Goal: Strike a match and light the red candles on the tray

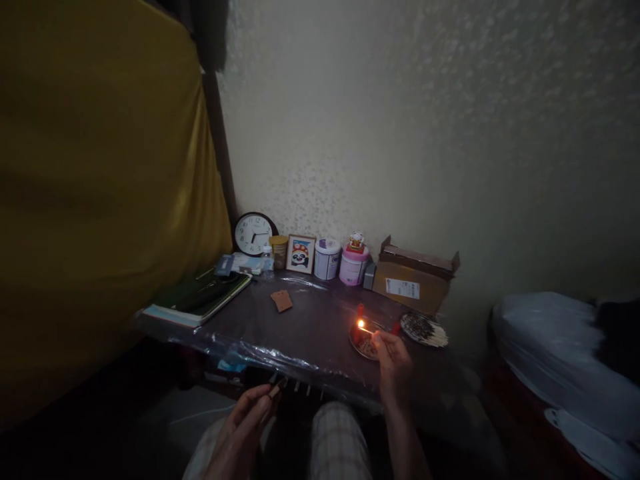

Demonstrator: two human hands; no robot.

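Note:
Between the fingertips of my right hand [393,363] is a burning match [368,331], its flame glowing at the left end. The match is over a small round dish [355,347], close to a red candle [361,311]; the glare hides whether flame and candle touch. Another red piece [396,328], perhaps a candle, lies at the dish's right. My left hand [250,415] is low, in front of the table edge, with its fingers closed on a small flat strip [275,391], tan and dark. A plate of matches [425,331], dark at one end and pale at the other, is right of the dish.
The plastic-covered table [310,327] holds a brown card piece [281,301] and a green book [200,300]. Along the wall stand a clock [254,233], a framed panda picture [301,254], a white tin [327,259], a pink tin [353,267] and a cardboard box [415,277].

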